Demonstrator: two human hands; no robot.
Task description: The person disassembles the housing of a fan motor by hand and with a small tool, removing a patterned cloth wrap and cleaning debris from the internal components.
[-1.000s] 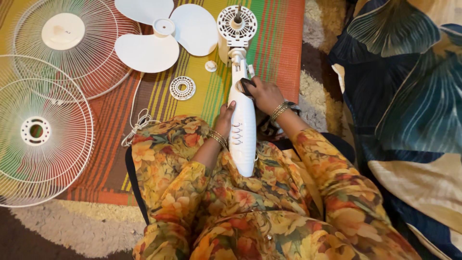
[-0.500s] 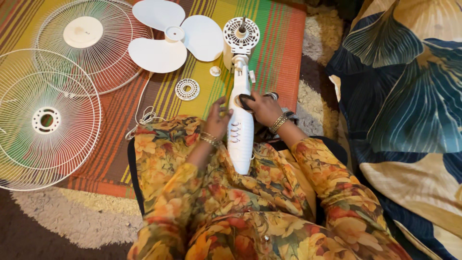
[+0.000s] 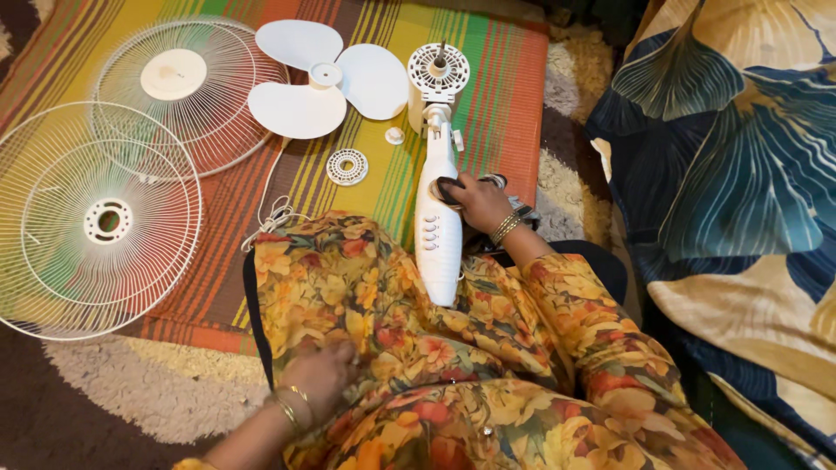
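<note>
A white fan body with a row of buttons lies along my lap, its round motor head resting on the striped mat. My right hand rests on the side of the body, fingers over a dark knob. My left hand lies low on my floral-clothed knee, fingers curled, with nothing visible in it. The white three-blade fan blade lies on the mat left of the motor head. A small round white ring and a small white cap lie between the blade and the body.
Two white wire fan guards lie on the left of the striped mat. A white cord coils near my knee. A shaggy rug lies under the mat. A blue leaf-patterned cloth fills the right side.
My left hand has left the fan body and dropped back to my knee. My right hand stays on the fan body. The view has tilted down slightly.
</note>
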